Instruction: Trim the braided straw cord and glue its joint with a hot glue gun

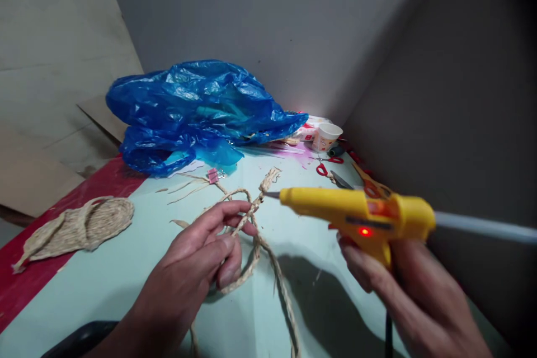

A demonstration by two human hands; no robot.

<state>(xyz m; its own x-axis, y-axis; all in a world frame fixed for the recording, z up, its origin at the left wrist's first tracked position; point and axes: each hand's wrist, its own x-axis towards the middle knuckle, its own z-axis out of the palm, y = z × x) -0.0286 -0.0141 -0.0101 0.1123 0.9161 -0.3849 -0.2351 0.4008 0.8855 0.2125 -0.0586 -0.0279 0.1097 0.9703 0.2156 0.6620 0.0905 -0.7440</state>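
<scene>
My left hand [205,251] pinches a braided straw cord [282,279] between thumb and fingers. The cord loops around below my fingers, and one strand hangs down toward the near edge. Its thicker wound end [269,179] points up and away from me. My right hand [403,285] grips a yellow hot glue gun [335,207] by its handle. A red light glows on the gun's side, and a clear glue stick [482,225] sticks out of the back. The metal nozzle is close to the cord, just below the wound end; whether they touch I cannot tell.
A woven straw slipper [88,226] lies on the left. Behind are a blue plastic bag [197,100], a pink binder clip [213,175] on loose strands, and a paper cup [327,137]. Red-handled scissors [322,169] and orange-handled scissors [369,184] lie at the right, near the dark wall.
</scene>
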